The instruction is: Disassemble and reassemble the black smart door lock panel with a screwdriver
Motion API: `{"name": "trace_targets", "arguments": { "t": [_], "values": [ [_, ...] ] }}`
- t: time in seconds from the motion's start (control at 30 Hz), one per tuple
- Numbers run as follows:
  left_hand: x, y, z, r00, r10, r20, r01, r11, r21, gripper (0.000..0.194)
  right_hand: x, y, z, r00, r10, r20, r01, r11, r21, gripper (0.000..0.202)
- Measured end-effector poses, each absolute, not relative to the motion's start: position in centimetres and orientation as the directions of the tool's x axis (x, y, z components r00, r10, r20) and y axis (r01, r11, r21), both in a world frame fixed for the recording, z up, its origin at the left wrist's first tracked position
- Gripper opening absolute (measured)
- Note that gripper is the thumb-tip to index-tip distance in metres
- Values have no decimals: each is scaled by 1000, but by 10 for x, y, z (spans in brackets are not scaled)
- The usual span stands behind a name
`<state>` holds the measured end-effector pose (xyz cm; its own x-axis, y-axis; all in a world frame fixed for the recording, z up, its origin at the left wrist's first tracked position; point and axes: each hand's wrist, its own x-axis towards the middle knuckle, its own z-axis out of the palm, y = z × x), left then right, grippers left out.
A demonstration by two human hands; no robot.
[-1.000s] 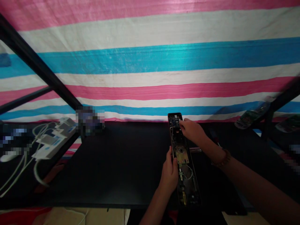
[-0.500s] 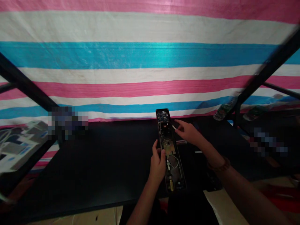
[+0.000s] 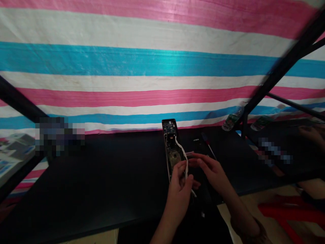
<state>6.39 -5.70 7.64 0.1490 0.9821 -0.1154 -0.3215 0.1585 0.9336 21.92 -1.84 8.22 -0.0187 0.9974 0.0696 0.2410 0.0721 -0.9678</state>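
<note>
A long black device casing [image 3: 168,126] lies lengthwise on the black table, with a circuit board at its far end and a round part midway. From near the board a white cable [image 3: 180,147] runs toward me. My left hand [image 3: 180,189] is closed around the cable over the casing's near half, which it hides. My right hand [image 3: 209,169] is just right of it, thumb and fingers brought together at the cable; what they pinch is too small to make out. A thin screwdriver [image 3: 209,147] lies right of the casing.
Plastic bottles [image 3: 230,121] stand or lean at the back right by a black metal frame [image 3: 264,84]. White boxes [image 3: 17,152] are at the far left. Another person's hand [image 3: 313,135] shows at the right edge, above a red stool [image 3: 291,211].
The white cable now stretches toward me over the casing. My left hand has moved onto it, and my right hand has come down from beside the board. The view has shifted right.
</note>
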Motion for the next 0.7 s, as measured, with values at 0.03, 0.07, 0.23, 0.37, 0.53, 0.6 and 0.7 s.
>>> {"name": "trace_targets", "arguments": {
  "t": [0.03,0.07,0.23,0.37,0.53,0.6,0.7],
  "values": [
    [61,-59,77,162,976,-149,-388,202,899,48,227,-23,77,53,994,92,307,71,-949,44],
    [58,-61,79,163,970,-178,-448,233,863,50,237,-28,69,135,983,125,394,62,-917,43],
    [28,-70,103,214,948,-236,-614,318,722,42,283,-70,14,326,894,307,701,-11,-713,40],
    [6,-72,118,182,970,-159,-615,239,751,30,292,-110,-33,264,901,344,773,16,-635,38],
    [-9,-74,125,48,986,-159,-547,159,822,29,293,-118,-56,247,875,415,812,47,-582,36],
    [-13,-73,127,2,990,-144,-541,122,832,26,294,-113,-52,225,897,380,783,66,-618,30],
    [-20,-71,130,-53,993,-107,-540,62,839,24,295,-108,-35,203,926,317,718,80,-691,24]
  ]
}}
